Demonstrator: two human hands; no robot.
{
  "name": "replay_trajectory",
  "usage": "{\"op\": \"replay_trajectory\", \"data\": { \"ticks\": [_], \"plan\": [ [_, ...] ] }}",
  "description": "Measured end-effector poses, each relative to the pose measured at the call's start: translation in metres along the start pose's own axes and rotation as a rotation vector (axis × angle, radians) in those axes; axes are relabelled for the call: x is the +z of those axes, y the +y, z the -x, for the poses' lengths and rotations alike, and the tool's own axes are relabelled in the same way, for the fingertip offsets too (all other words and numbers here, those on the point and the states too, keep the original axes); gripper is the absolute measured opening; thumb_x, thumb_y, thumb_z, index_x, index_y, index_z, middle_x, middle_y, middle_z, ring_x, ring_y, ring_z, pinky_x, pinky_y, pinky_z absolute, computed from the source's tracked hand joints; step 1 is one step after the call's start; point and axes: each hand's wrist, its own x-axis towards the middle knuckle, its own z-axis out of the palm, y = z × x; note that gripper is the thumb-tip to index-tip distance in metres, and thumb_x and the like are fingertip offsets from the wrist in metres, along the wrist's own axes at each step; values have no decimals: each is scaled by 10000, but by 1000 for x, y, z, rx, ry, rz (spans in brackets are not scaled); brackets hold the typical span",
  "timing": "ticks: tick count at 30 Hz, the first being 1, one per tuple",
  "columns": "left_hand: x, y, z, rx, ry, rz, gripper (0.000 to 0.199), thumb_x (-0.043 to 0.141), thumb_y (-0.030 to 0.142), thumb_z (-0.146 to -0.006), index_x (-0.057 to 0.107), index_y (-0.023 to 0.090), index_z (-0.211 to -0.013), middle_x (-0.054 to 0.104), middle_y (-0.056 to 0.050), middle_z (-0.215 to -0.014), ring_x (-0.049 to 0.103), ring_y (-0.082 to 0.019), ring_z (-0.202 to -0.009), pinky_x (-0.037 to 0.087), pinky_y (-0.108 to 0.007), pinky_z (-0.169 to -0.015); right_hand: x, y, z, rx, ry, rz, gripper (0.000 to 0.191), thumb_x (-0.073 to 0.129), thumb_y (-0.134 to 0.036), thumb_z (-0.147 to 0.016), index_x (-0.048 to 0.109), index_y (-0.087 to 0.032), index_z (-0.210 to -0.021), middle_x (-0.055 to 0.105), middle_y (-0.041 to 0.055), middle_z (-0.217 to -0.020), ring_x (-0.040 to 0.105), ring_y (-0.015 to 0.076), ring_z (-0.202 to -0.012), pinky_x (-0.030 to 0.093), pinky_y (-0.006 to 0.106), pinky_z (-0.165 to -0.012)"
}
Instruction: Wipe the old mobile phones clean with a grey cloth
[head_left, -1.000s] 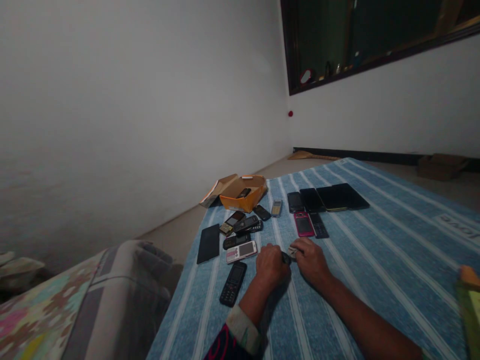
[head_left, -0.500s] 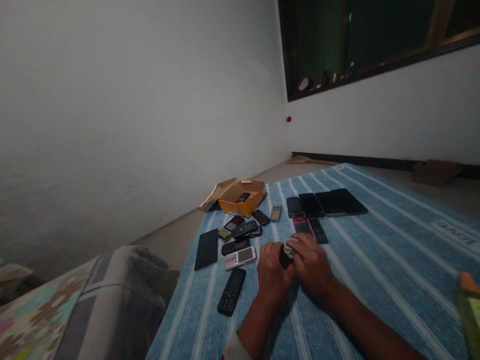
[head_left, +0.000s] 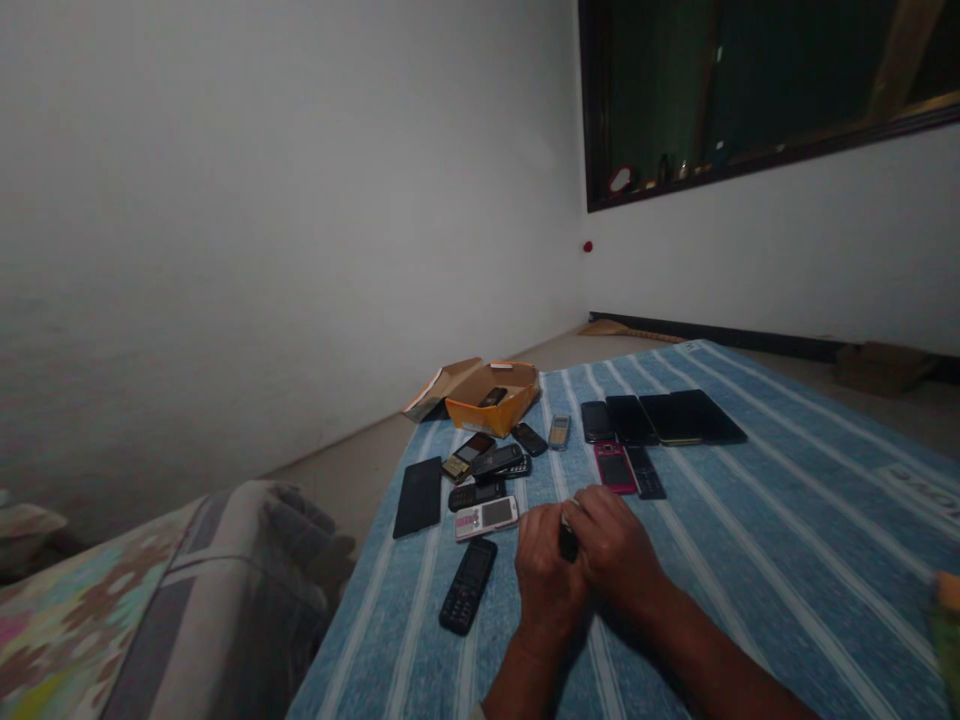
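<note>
My left hand [head_left: 549, 565] is closed round a small black mobile phone [head_left: 568, 543], mostly hidden by my fingers. Against it presses my right hand [head_left: 615, 535], its fingers bent over a pale scrap of cloth [head_left: 571, 511], of which only a bit shows. Just left of my hands lie a white-and-pink phone [head_left: 487, 516] and a black keypad phone [head_left: 468, 587]. Beyond my right hand are a pink-red phone [head_left: 614, 468] and a dark keypad phone [head_left: 646, 473], side by side.
Several old phones cluster near an open orange box [head_left: 491, 413] with a phone inside. A black tablet [head_left: 418, 497] lies at the left edge of the blue striped bedspread [head_left: 765, 560]. Dark-screened devices [head_left: 694, 417] form a row at the back right. A draped blanket [head_left: 232, 600] is at left.
My hands have drawn closer together, and my right fingers now cover more of the cloth and the black phone. The view has shifted slightly; the other phones lie as before.
</note>
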Motion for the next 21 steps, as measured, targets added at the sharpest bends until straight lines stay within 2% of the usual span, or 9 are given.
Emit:
{"op": "replay_trajectory", "data": {
  "ticks": [4, 9, 15, 18, 21],
  "plan": [
    [2, -5, 2, -23, 38, -14, 47, 560, 215, -847, 579, 197, -886, 633, -51, -801, 589, -213, -752, 503, -336, -683, 5, 2, 4, -38, 77, -23, 227, 407, -97, -932, 620, -158, -879, 553, 74, -791, 457, 211, -764, 413, 335, -701],
    [6, -16, 4, -168, 74, -48, 201, 608, 142, -736, 591, 176, -933, 634, -48, -834, 607, -224, -785, 533, -366, -721, 7, 2, 6, -58, 121, -59, 230, 395, -83, -931, 618, -135, -915, 561, 86, -806, 476, 212, -774, 431, 331, -688],
    [9, -21, 8, -214, 101, -69, 302, 613, 147, -725, 619, 148, -1027, 649, -69, -892, 632, -239, -847, 547, -390, -775, 9, 0, 7, 40, 114, -187, 235, 421, -53, -898, 629, -143, -961, 575, 71, -809, 504, 195, -752, 459, 309, -664],
    [8, -21, 8, -197, 79, -81, 384, 612, 145, -733, 624, 152, -1117, 654, -68, -913, 632, -236, -857, 551, -385, -772, 10, -1, 7, 82, 121, -220, 276, 407, -25, -876, 641, -163, -928, 587, 69, -811, 519, 193, -755, 466, 305, -661],
    [6, -21, 9, -188, 60, -93, 385, 599, 119, -734, 644, 164, -1114, 652, -62, -901, 629, -227, -841, 554, -373, -756, 11, -1, 8, 117, 120, -259, 290, 407, -18, -868, 649, -172, -911, 603, 67, -818, 534, 188, -754, 474, 306, -664]
  ]
}}
